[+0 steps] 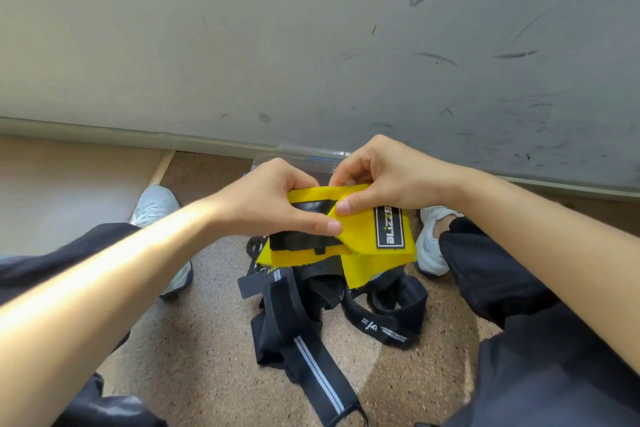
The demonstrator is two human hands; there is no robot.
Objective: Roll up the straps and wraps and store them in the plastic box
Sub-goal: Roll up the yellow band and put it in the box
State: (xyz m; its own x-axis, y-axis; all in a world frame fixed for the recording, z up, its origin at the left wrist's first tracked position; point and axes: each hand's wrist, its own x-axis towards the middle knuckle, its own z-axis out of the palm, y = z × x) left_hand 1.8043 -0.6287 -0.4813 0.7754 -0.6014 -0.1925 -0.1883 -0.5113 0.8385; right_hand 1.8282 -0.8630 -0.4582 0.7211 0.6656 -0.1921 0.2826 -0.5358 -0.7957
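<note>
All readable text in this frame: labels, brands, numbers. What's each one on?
"BLIZ": on the black patch sewn to the yellow wrap. The letters after it are unclear.
"XU": yellow print on the striped black strap. The rest is hidden under the wrap.
White print and logo on the looped black strap: too small to read.
Numbers: none visible.

Dark trousers point(519, 291), pale grey trainers point(154, 204)
</note>
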